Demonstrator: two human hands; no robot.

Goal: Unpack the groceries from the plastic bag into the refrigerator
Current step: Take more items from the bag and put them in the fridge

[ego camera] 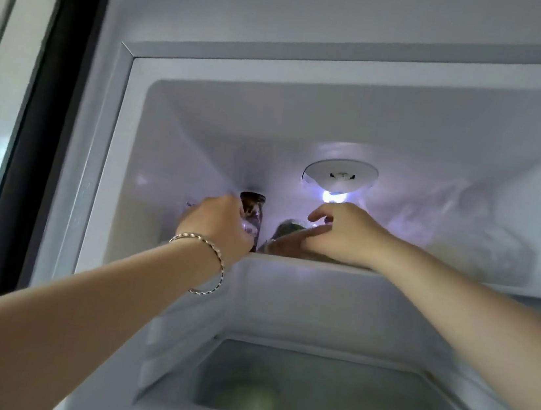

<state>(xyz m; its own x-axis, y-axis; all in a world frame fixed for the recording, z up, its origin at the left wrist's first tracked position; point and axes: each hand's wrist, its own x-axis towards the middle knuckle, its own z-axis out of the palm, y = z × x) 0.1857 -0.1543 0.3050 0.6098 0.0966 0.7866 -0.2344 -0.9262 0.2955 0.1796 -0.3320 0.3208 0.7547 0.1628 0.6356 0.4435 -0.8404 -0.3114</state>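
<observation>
Both arms reach up to the top shelf (306, 264) of the open refrigerator. My left hand (217, 220), a bracelet on its wrist, is curled around a clear object at the shelf's left end, right beside a dark glass jar (254, 211) with a dark lid. My right hand (337, 234) rests palm down on a green wrapped package (288, 231) lying on the shelf, fingers spread over it. The plastic bag of groceries is out of view.
A clear plastic bag with pale contents (470, 245) fills the shelf's right side. A round lamp (340, 176) glows on the back wall just above my right hand. Below, a clear drawer (306, 392) holds greenish produce. A dark window frame (51, 107) stands left of the refrigerator.
</observation>
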